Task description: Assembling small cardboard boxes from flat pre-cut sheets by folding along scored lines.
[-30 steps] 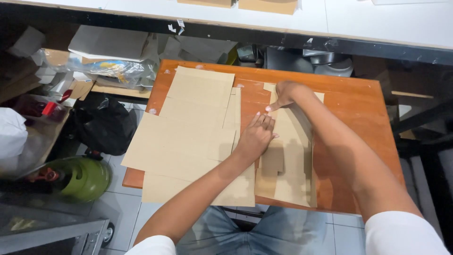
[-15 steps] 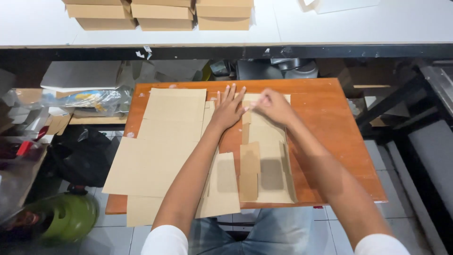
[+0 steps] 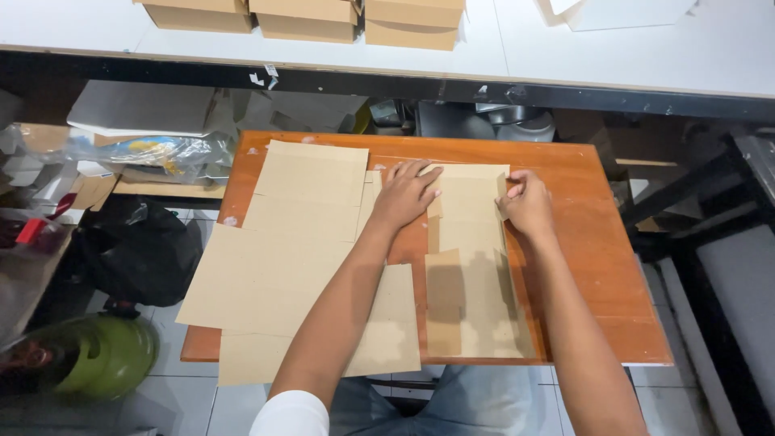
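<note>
Item: flat cardboard box blank [image 3: 472,266], tan, lying lengthwise on the orange-brown wooden table [image 3: 597,266], centre-right of the frame, its near end reaching the table's lower edge. Its left and right side flaps are standing partly raised, casting shadows across the middle panel. It is sitting apart from the other sheets, probably so the flaps can be bent freely.

Left hand [image 3: 408,194]: lying palm down, fingers spread wide, pressing on the upper left part of the blank and overlapping the edge of the neighbouring sheets. It appears to be pinning the panel flat. It is gripping nothing; it is only bearing down.

Right hand [image 3: 529,206]: at the blank's upper right edge, fingers curled together and pinching the edge of the side flap [image 3: 502,194], apparently creasing it upward against the held-down panel.

Stack of flat cardboard blanks [image 3: 282,258]: fanned over the left half of the table, overhanging its left and lower edges, near the left hand and likely kept there as supply.

Surroundings: folded cardboard boxes [image 3: 303,14] lining up on the white counter [image 3: 613,56] at the top; a green gas cylinder [image 3: 105,355] at the lower left; a black bag [image 3: 137,250] on the floor at left.
</note>
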